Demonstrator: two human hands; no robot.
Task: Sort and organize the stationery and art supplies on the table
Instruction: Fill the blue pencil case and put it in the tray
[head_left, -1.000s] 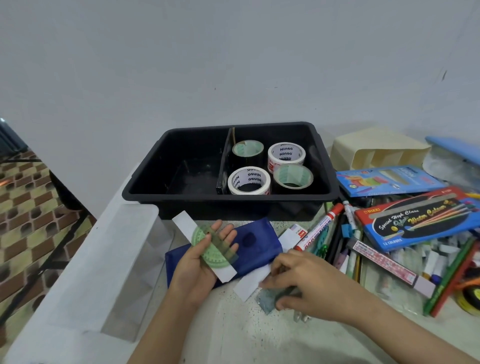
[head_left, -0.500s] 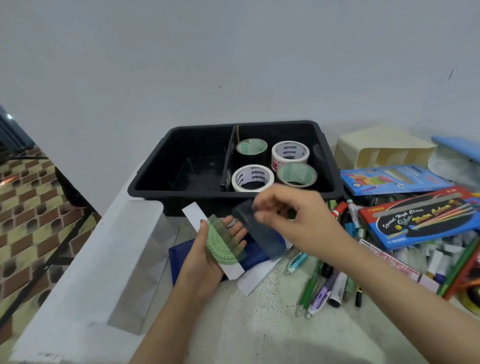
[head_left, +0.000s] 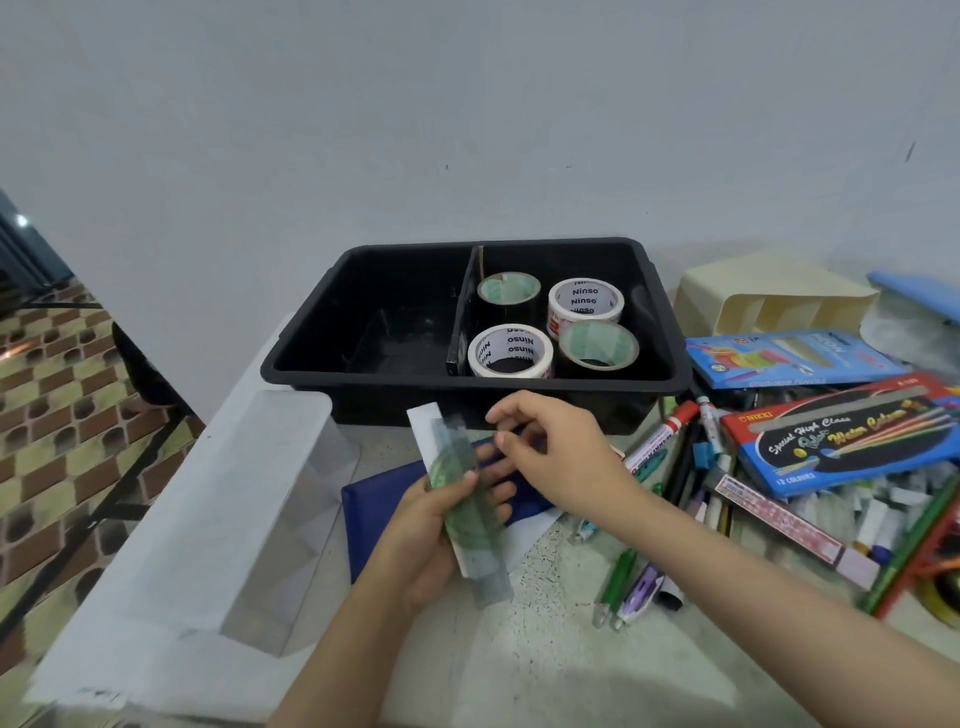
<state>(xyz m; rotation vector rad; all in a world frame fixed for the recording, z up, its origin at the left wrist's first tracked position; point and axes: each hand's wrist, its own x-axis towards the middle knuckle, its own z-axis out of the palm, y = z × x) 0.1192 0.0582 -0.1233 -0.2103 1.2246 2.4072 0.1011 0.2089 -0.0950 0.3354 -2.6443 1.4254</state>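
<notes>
My left hand (head_left: 421, 530) grips a stack of flat geometry tools (head_left: 464, 506): a white card, a green protractor and a dark see-through ruler laid on top. My right hand (head_left: 558, 457) hovers just right of the stack's top end with fingers apart and nothing in them. Under both hands lies a dark blue pouch (head_left: 374, 512). Behind it stands a black divided tray (head_left: 363, 371) with several tape rolls (head_left: 511, 356) in its right compartment. Loose pens and markers (head_left: 631, 584) lie on the speckled table (head_left: 545, 670) to the right.
A clear plastic organiser (head_left: 218, 519) stands at the left table edge. At right are a water-colour box (head_left: 841, 434), a blue crayon box (head_left: 789, 358), a cream holder (head_left: 774, 299) and a heap of pens and paint tubes (head_left: 810, 519). The wall is close behind.
My right hand picked the dark ruler up from the table, carried it left and laid it on the stack in my left hand, then let go.
</notes>
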